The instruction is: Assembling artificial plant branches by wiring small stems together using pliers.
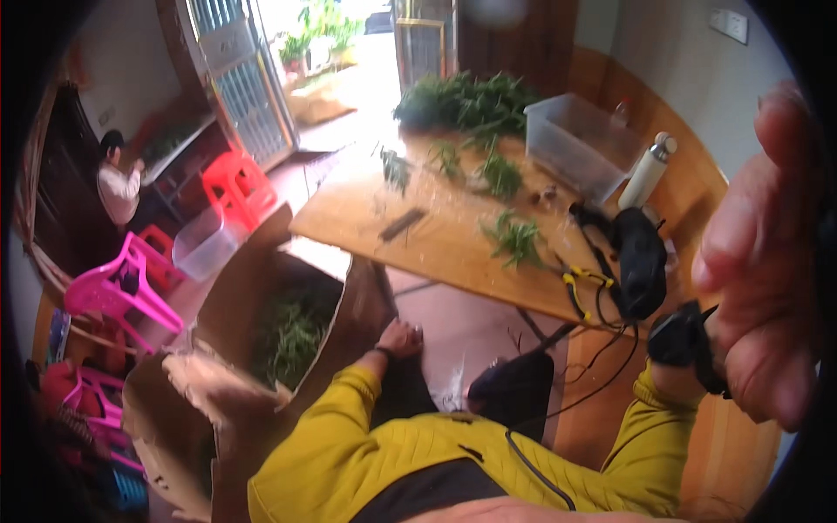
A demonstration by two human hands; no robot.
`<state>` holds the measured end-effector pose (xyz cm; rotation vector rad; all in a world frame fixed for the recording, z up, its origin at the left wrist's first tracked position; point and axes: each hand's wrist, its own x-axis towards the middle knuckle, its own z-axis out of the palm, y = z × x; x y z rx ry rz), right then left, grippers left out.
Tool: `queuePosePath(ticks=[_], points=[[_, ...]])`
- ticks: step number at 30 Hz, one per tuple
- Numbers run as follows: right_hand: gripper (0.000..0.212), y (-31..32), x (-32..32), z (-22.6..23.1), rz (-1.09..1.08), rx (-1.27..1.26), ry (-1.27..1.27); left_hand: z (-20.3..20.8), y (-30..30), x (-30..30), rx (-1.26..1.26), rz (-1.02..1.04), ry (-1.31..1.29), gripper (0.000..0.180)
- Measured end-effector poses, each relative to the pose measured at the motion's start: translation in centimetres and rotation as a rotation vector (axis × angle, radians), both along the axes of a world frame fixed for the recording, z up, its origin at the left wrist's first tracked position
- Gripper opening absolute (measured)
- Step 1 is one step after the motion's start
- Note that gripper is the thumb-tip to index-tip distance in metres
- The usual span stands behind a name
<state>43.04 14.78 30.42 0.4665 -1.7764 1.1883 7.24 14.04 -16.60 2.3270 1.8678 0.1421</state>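
My left hand (401, 338) rests on my dark-trousered leg beside the cardboard box, holding nothing I can see; its fingers look loosely laid down. Raised close at the right edge is my right hand (754, 253), large and blurred, with fingers apart and nothing visible in it. The dark rim hides part of it. A black watch (684, 338) is on that wrist. On the wooden table (349, 218) lie leafy green sprigs (514, 240), a big heap of greenery (471, 100), a yellow-and-black tool (575, 292) and a black bundle (641, 261).
Left of me, an open cardboard box (205, 379) holds green leaves (296, 340). A clear plastic bin (580, 144) and a pale bottle (648, 173) stand on the table. Pink chairs (131, 283), red stools (240, 187) and another person (119, 183) are further left. A black cable (602, 370) hangs near me.
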Motion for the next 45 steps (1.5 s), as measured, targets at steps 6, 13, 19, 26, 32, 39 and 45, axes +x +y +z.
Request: queuePosePath(ticks=[6, 13, 19, 26, 32, 39, 45], points=[[0.046, -2.6, -1.8, -0.8, 0.109, 0.102, 0.023, -1.3, -0.5, -1.6, -0.049, 0.041, -0.023, 0.025], [0.029, -5.6, 1.3, -1.3, -0.017, 0.031, -0.014, -1.6, -1.9, -0.4, -0.067, 0.068, 0.014, 0.024], [0.016, -5.0, -13.0, -1.1, -0.061, 0.055, 0.007, 1.2, -1.4, 0.4, -0.018, 0.002, -0.040, 0.024], [0.013, -5.4, -11.3, -1.6, 0.124, 0.084, -0.005, -0.5, -1.7, -0.4, -0.059, 0.035, -0.030, 0.023], [0.014, -4.0, -5.5, -1.4, -0.200, 0.072, 0.149, -2.3, -1.6, -0.8, 0.034, 0.054, 0.013, 0.023], [0.018, -6.6, 1.1, -3.1, -0.546, 0.029, 0.322, -1.9, -0.5, -0.5, -0.006, 0.009, -0.082, 0.025], [0.022, -6.3, 4.0, -3.5, -0.802, 0.004, 0.392, -3.4, -1.0, -0.6, 0.059, 0.025, -0.098, 0.025]])
